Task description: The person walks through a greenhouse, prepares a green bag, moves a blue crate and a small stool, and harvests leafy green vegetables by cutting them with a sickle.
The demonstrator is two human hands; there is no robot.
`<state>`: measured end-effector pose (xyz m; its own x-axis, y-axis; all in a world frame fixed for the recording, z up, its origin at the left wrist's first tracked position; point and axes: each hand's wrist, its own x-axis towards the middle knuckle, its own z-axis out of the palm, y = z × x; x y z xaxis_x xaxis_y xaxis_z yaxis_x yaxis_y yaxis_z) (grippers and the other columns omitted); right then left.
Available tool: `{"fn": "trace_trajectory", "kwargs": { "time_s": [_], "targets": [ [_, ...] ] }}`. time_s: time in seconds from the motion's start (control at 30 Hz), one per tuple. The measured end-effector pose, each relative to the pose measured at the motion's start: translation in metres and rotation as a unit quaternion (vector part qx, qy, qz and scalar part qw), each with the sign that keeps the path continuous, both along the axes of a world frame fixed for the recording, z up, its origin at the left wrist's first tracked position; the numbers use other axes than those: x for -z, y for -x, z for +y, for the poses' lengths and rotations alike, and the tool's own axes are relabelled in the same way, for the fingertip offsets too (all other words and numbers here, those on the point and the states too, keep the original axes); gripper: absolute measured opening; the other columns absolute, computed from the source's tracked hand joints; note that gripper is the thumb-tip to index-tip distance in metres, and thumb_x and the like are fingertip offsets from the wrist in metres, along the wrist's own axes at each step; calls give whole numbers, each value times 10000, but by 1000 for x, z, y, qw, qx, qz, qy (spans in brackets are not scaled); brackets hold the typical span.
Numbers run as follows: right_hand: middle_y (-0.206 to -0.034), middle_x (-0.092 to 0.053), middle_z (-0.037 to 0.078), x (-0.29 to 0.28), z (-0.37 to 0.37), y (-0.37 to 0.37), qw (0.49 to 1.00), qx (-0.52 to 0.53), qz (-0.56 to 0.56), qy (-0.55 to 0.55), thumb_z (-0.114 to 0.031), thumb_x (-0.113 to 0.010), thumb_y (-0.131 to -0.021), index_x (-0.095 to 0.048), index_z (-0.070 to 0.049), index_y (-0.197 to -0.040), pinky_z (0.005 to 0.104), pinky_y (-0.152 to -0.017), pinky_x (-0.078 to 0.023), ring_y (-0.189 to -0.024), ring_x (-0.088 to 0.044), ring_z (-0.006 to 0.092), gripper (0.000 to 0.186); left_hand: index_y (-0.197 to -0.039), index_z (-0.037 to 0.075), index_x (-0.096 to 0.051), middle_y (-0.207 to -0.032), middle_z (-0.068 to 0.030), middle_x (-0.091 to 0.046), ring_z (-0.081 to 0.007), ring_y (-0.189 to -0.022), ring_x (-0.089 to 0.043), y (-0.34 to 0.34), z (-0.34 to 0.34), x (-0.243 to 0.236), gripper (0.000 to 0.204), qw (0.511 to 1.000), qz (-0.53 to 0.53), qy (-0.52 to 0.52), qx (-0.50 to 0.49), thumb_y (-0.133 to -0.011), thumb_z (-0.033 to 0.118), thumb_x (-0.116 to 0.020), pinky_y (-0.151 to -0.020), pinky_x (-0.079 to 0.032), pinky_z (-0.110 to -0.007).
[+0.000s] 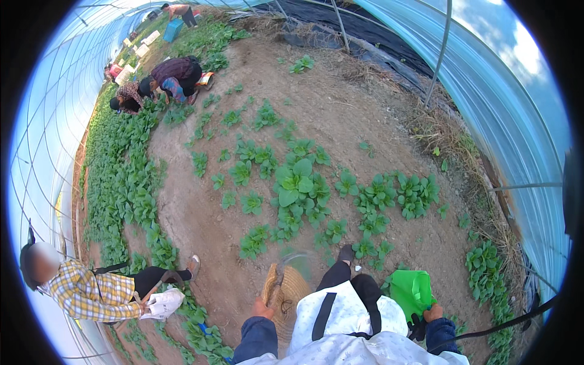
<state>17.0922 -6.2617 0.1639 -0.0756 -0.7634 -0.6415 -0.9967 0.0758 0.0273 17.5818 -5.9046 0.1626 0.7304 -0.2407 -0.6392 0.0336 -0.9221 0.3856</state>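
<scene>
Left hand (263, 309) is clamped on a straw hat (285, 292); right hand (433, 313) grips a green bag (411, 292). Leafy plants (296, 185) grow just beyond.

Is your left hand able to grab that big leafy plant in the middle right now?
Probably not yet. The left hand grips a straw hat, and the big plant sits well ahead across bare soil.

bare brown soil (340, 109) of a plastic-covered tunnel carries scattered low leafy green plants (295, 182), a dense green strip (121, 176) along its left side, and dry weeds (444, 134) at right.
</scene>
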Motion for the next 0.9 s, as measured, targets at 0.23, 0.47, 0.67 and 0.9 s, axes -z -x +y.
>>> {"fn": "trace_trajectory", "kwargs": {
  "time_s": [0.23,0.47,0.67,0.9],
  "targets": [
    [-988,-619,285,-20,-143,-133,999,-52,-2,2,-136,-614,-682,-617,37,-1005,453,-811,-496,-945,-604,411,367,-1113,-20,-495,-1030,-273,-614,-425,-999,-585,-110,-130,-13,541,997,-48,36,-42,-671,174,-740,-855,-455,-453],
    [-941,-629,286,7,-332,-264,992,-100,37,-66,-193,-650,-667,-648,36,-940,458,-785,-499,-909,-618,410,356,-1114,-48,-487,-1062,-275,-604,-420,-1029,-571,-230,-289,-14,543,989,-74,57,-111,-672,137,-743,-865,-448,-432],
    [-928,-632,281,52,-468,-404,982,-169,22,-81,-191,-624,-636,-640,34,-925,466,-797,-503,-891,-618,420,366,-1150,-22,-477,-1052,-252,-617,-404,-1002,-591,-337,-376,-13,593,986,-58,-28,-154,-656,147,-758,-844,-471,-419],
    [-942,-616,295,39,-626,-600,961,-259,-94,-5,-165,-612,-653,-624,27,-940,480,-772,-500,-894,-602,430,346,-1141,-15,-485,-998,-249,-628,-419,-964,-595,-436,-472,-33,601,973,-109,-34,-199,-632,141,-763,-814,-479,-451]
  ]
}}
